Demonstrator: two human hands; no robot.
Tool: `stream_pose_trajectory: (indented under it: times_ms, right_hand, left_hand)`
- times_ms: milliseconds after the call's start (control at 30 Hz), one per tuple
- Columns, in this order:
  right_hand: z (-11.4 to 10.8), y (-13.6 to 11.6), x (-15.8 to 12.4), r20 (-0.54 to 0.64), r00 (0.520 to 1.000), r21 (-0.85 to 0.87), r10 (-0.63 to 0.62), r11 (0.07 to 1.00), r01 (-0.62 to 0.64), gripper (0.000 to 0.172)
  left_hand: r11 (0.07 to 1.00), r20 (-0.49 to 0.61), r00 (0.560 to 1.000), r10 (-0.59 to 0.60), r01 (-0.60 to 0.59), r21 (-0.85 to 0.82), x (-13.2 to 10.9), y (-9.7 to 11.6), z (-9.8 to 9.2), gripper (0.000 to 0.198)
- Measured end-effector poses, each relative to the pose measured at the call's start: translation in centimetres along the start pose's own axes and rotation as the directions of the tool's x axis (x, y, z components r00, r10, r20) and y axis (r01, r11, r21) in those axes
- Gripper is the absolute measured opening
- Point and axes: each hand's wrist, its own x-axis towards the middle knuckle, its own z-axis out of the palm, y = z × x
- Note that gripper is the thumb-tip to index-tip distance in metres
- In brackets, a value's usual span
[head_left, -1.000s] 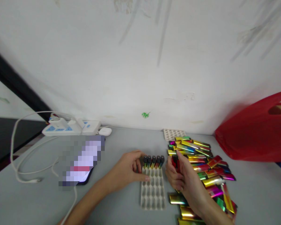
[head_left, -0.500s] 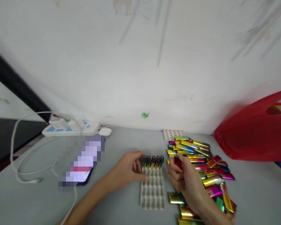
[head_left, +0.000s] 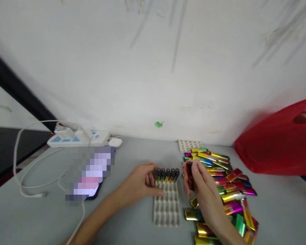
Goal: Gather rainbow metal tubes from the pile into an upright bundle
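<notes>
A pale moulded tray [head_left: 167,207] with rows of slots lies in front of me. Several lighters [head_left: 167,174] with black ends stand upright side by side in its far row. At its left edge, my left hand [head_left: 140,182] grips the tray, thumb over the slots and fingers curled near the leftmost lighter. Just right of the tray, my right hand [head_left: 201,187] is closed around a dark red lighter [head_left: 191,175], which its fingers partly hide. Under and beyond that hand spreads a loose pile of shiny gold, red, green and purple lighters [head_left: 232,196].
A second pale tray [head_left: 190,145] lies by the wall behind the pile. At the right stands a red bag [head_left: 275,146]. On the left are a phone [head_left: 91,177], a power strip [head_left: 99,138], a small white case [head_left: 115,142] and looping white cables [head_left: 28,195].
My right hand has lifted slightly from the pile and turned, showing more of the dark red lighter. My left hand stays at the tray.
</notes>
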Motion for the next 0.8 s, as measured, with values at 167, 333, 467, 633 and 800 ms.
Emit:
stream_pose_trajectory:
  times_ms: [167,333,467,633,800]
  right_hand:
    - [0.0,-0.6,-0.4,-0.082,0.961,-0.262,-0.264,0.936,0.235,0.031]
    - [-0.2,-1.0,-1.0,-0.069,0.954,-0.26,-0.292,0.928,0.265,0.024]
    - [-0.5,-0.6,-1.6,0.14,0.937,-0.403,-0.319,0.847,0.348,0.018]
    - [-0.7,0.2,-1.8,0.421,0.803,-0.59,-0.422,0.545,0.596,0.03]
    - [-0.4,0.4,-1.5,0.477,0.793,-0.613,-0.379,0.502,0.61,0.03]
  left_hand:
    - [1.0,-0.004,1.0,0.003,-0.003,0.001,0.0,0.2,0.0,0.056]
    - [0.999,-0.01,1.0,0.004,-0.003,0.033,-0.1,0.3,0.0,0.054]
    - [0.999,0.009,1.0,0.023,-0.023,0.047,-0.3,0.9,-0.1,0.052]
    - [0.998,0.046,0.997,0.064,-0.064,-0.011,-0.6,1.4,-0.2,0.047]
    - [0.995,0.056,0.996,0.074,-0.071,-0.066,-0.5,1.0,-0.2,0.048]
